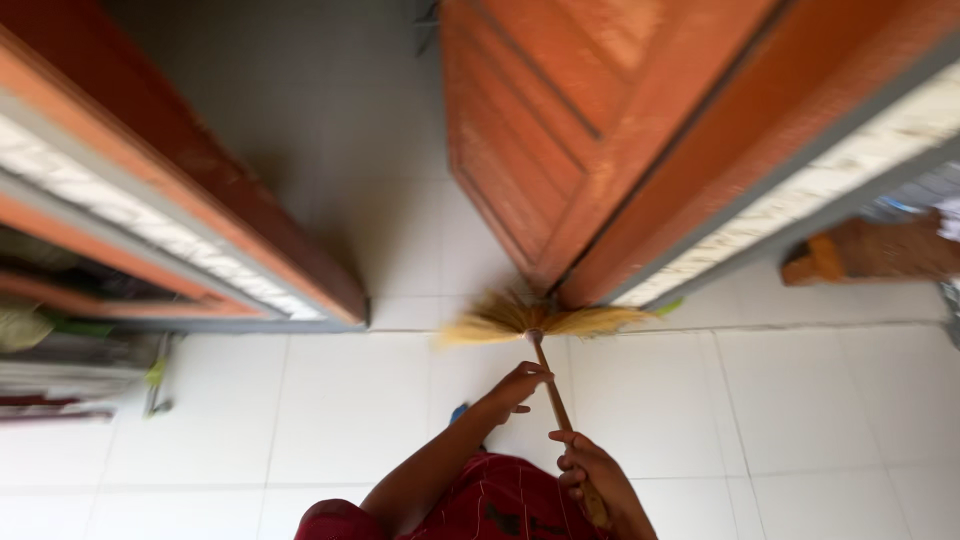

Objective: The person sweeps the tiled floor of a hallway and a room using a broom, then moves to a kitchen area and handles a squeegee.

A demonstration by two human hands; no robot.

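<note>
Both hands grip a straw-bristled broom with a wooden handle [545,372]: left hand [517,386] upper, right hand [588,470] lower. Bristles fan against the orange wooden door's [560,120] bottom edge at the threshold, white tiled floor [800,420] open on both sides. The handle's end is hidden beneath the right hand.

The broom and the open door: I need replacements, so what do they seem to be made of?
The broom looks like dry straw-coloured grass fibres fanned out on a thin brown stick, probably wood or cane. The door looks like solid wood with raised panels, its orange-brown paint or stain matte and worn pale in patches.
</note>
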